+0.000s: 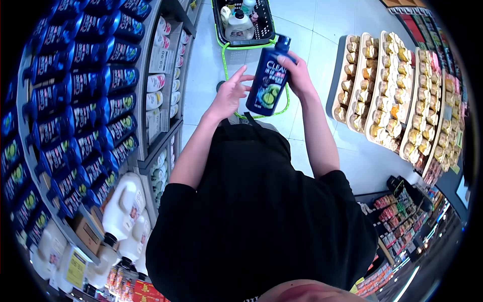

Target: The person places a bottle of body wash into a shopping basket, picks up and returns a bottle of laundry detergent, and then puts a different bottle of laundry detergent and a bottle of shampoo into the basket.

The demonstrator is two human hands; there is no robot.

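A dark blue CLEAR shampoo bottle (269,83) with a pump top is held in front of my body, tilted slightly, its label with green fruit facing up at me. My right hand (297,73) grips it near the shoulder, thumb across the front below the pump. On the other side, my left hand (232,95) is open with its fingers apart, the fingertips close to the bottle's left edge. Beyond them sits a black shopping basket (265,22) with a bright green rim and handle, containing a white jug-like bottle (239,27) and several smaller bottles.
Shelves on the left carry rows of blue shampoo bottles (83,98), with large white jugs (123,206) lower down. A grey shelf (163,60) holds white and pink bottles. At the right stands a display of gold-wrapped items (392,85) in trays. Pale floor tiles (312,25) lie between.
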